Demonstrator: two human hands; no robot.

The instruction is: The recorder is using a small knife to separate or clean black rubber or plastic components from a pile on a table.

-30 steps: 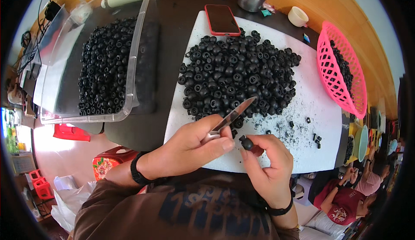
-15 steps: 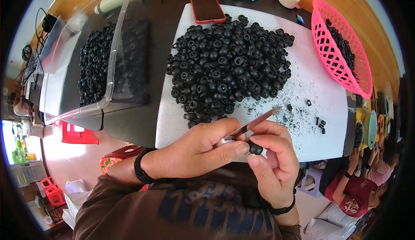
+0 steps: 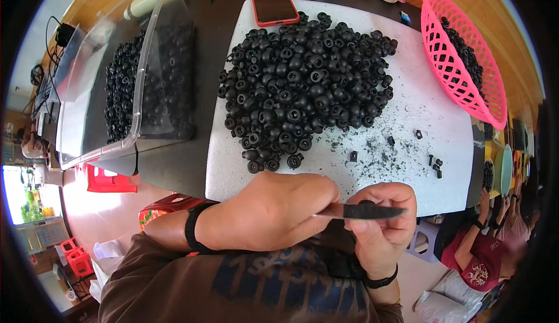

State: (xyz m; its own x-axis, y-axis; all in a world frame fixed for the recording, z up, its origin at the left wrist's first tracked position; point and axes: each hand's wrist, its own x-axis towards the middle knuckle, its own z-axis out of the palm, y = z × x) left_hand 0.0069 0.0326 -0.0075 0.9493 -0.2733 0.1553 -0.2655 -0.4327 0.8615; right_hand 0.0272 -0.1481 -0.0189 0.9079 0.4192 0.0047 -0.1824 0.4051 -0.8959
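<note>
Left hand (image 3: 273,212) closed around a thin knife (image 3: 364,210), blade lying level across the right hand (image 3: 381,227). Right hand curled tight, whatever sits inside hidden by its fingers (image 3: 387,198). Both held at the near edge of the white board (image 3: 431,113) on the dark worktop (image 3: 215,26). Heap of black round parts (image 3: 305,84) just beyond. Clear tub (image 3: 116,90) to the left, pink basket (image 3: 460,61) to the right.
</note>
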